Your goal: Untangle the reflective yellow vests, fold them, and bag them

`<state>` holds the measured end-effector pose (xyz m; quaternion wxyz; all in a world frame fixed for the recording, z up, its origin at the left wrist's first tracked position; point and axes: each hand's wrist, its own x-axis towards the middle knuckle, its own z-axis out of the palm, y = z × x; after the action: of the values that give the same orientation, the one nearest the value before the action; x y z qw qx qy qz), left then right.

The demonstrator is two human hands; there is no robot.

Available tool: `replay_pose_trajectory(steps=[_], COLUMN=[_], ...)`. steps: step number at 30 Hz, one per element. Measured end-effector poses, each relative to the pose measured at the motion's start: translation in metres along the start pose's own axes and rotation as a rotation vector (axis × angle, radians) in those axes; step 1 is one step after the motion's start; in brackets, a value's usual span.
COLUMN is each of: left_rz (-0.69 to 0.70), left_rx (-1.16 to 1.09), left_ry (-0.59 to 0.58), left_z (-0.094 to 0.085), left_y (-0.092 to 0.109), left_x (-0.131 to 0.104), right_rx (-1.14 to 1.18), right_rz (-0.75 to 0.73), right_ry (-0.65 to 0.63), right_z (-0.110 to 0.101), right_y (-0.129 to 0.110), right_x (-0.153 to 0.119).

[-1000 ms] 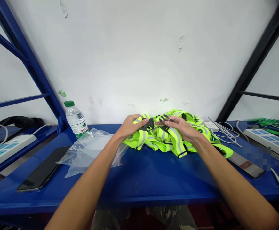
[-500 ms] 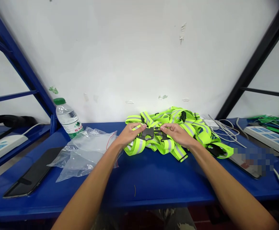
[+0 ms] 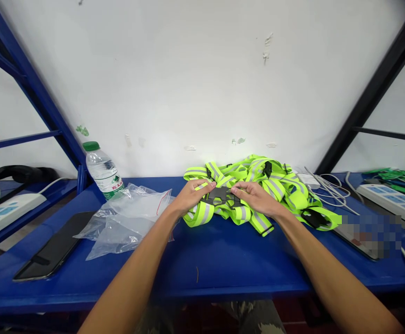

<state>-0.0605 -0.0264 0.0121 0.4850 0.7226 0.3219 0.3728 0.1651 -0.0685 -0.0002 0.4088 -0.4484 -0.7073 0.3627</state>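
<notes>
A heap of neon-yellow reflective straps (image 3: 279, 185) with grey stripes lies at the back of the blue table, against the wall. In front of its left part, my two hands hold a black side-release buckle (image 3: 218, 195). My left hand (image 3: 192, 195) is closed, thumb on top, on the socket half. Opposite it, my right hand (image 3: 256, 197) pinches the prong half. The two halves meet between my hands; whether they are fully latched I cannot tell. Strap loops hang below both hands.
Clear plastic bags (image 3: 126, 222), a water bottle (image 3: 103, 171) and a black phone (image 3: 54, 246) are on the left. At right lie white cables (image 3: 331, 190) and a partly blurred flat device (image 3: 359, 239). Power strips (image 3: 10, 213) stand beyond the frame's posts.
The buckle halves have come together: the gap between them has closed as my right hand moved left toward my left hand. The view has shifted slightly.
</notes>
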Motion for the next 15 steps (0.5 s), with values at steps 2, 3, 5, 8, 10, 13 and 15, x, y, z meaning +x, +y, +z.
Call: replay_pose_trajectory(steps=[2,3,5,8,10,13,15], left_rz=[0.011,0.011,0.011,0.031,0.052,0.071,0.104], left_rx=[0.006,0.012,0.035,0.067,0.075,0.144,0.245], left_ry=[-0.021,-0.032,-0.046,-0.067,-0.082,-0.107,-0.127], left_z=[0.000,0.001,0.003,0.010,0.014,0.012,0.003], left_y=[0.001,0.001,0.001,0.000,-0.001,0.002,0.008], left_x=[0.000,-0.001,-0.001,-0.001,-0.002,-0.002,-0.003], right_rx=[-0.038,-0.052,-0.080,-0.134,-0.157,-0.166,-0.220], right_rz=[-0.013,-0.018,-0.042,-0.069,-0.065,-0.056,-0.051], right_ry=[-0.005,-0.007,-0.008,0.026,0.055,0.013,-0.103], right_z=[0.002,0.003,0.007,0.014,0.018,0.013,0.000], right_y=[0.000,-0.001,-0.003,-0.006,-0.008,-0.012,-0.018], right_x=[0.000,0.000,0.000,-0.001,-0.001,-0.004,-0.009])
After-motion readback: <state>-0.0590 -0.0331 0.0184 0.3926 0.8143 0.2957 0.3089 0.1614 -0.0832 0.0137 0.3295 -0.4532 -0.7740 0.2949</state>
